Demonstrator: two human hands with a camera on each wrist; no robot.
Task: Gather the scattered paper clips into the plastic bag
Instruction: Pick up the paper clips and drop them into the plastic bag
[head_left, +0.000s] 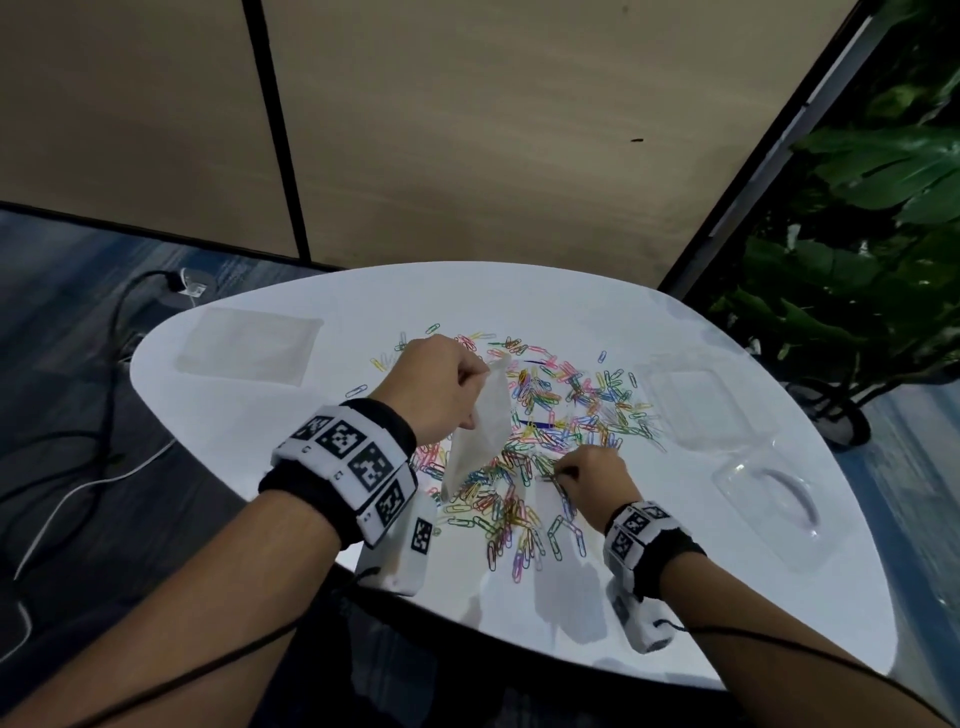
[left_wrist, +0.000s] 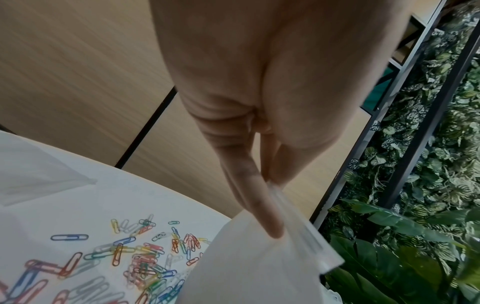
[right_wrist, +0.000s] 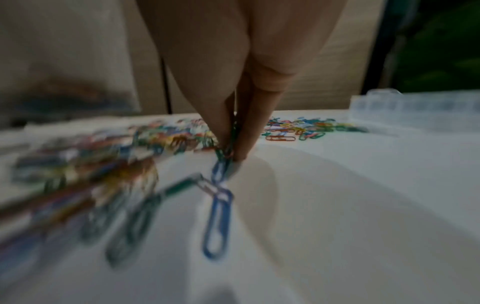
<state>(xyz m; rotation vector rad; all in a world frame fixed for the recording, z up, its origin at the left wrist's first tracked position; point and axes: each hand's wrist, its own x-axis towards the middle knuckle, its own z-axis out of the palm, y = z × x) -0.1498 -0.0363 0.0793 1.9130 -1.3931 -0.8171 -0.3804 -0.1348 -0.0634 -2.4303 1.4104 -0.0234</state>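
Observation:
Many coloured paper clips (head_left: 545, 431) lie scattered over the middle of the white table (head_left: 675, 613). My left hand (head_left: 441, 384) holds a translucent plastic bag (head_left: 480, 431) by its top edge above the pile, the bag hanging down to the table. In the left wrist view the fingers (left_wrist: 262, 203) pinch the bag (left_wrist: 249, 267) at its rim. My right hand (head_left: 592, 473) is down at the near side of the pile, and its fingertips (right_wrist: 244, 144) pinch a small bunch of paper clips (right_wrist: 228, 148), with a blue clip (right_wrist: 218, 224) lying just before them.
A flat clear bag (head_left: 249, 345) lies at the table's far left. Clear plastic packaging trays (head_left: 701, 405) (head_left: 774, 499) sit on the right side. A leafy plant (head_left: 872, 218) stands beyond the right edge. Cables (head_left: 78, 467) run over the floor at left.

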